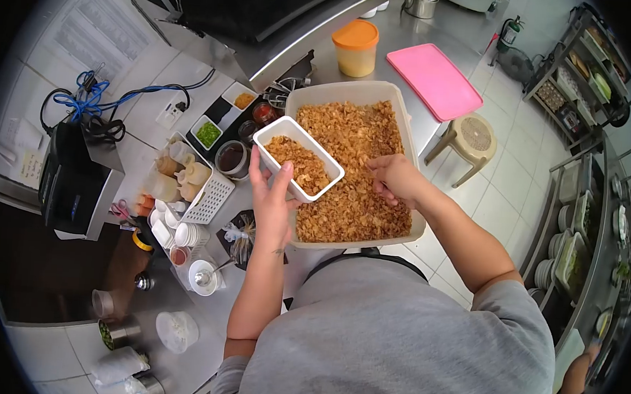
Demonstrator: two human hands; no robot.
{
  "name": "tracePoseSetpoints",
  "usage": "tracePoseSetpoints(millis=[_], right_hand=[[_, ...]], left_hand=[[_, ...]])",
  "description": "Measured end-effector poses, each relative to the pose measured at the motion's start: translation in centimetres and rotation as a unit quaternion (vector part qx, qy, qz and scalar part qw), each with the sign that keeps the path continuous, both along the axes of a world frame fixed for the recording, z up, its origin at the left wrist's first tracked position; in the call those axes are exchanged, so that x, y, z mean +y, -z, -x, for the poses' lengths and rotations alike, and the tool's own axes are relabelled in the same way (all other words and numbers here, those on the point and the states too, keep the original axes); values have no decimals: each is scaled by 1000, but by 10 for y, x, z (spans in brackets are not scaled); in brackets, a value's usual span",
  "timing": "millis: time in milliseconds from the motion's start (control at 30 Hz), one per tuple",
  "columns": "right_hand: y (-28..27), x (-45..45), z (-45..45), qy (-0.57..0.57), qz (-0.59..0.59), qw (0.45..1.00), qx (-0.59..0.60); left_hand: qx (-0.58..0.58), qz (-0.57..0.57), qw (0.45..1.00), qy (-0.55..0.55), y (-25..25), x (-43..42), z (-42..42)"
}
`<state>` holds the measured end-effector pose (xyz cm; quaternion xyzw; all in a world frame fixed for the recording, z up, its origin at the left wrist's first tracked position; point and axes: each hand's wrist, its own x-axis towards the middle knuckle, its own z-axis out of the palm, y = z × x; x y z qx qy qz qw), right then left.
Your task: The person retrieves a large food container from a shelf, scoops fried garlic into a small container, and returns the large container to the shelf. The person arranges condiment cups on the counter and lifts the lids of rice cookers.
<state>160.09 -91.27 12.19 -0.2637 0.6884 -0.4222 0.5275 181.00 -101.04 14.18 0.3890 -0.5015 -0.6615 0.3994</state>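
My left hand grips a small white rectangular container partly filled with brown crispy flakes. It is held over the left part of a large cream tub, which is full of the same flakes. Over the right half of the tub is my right hand, its fingers bent together at the surface of the flakes. What those fingers hold, if anything, is too small to make out.
Behind the tub stand an orange-lidded container and a pink lid. Left are sauce cups and a white basket of bottles. A stool stands right; a person's arm shows lower right.
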Motion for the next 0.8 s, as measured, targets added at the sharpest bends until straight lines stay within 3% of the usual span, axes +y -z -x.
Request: tracePoseSetpoints(millis=[67, 267, 300, 333, 400, 500, 567, 700, 800], right_hand=[[-5, -1, 4, 27, 28, 998, -46], [-74, 15, 3, 13, 101, 994, 31], [-85, 18, 3, -18, 78, 994, 78], [-82, 21, -1, -50, 141, 972, 181], [-72, 24, -13, -111, 258, 882, 378], [-76, 21, -20, -71, 233, 852, 463], [-63, 1, -4, -71, 114, 848, 512], [-18, -28, 22, -118, -76, 843, 519], [7, -39, 11, -131, -30, 874, 467]], left_hand=[[-11, 8, 1000, -11, 1, -2, -1], [-30, 2, 999, 15, 0, -3, 6], [-36, -3, 999, 25, 0, -2, 10], [-22, -20, 999, 41, 1, -1, 13], [7, -54, 996, 76, 3, 0, 19], [56, -156, 974, 154, 5, -2, 17], [89, -219, 951, 199, 13, -5, 12], [13, -147, 973, 177, 0, 11, 9], [-27, -70, 988, 136, -6, 17, 2]])
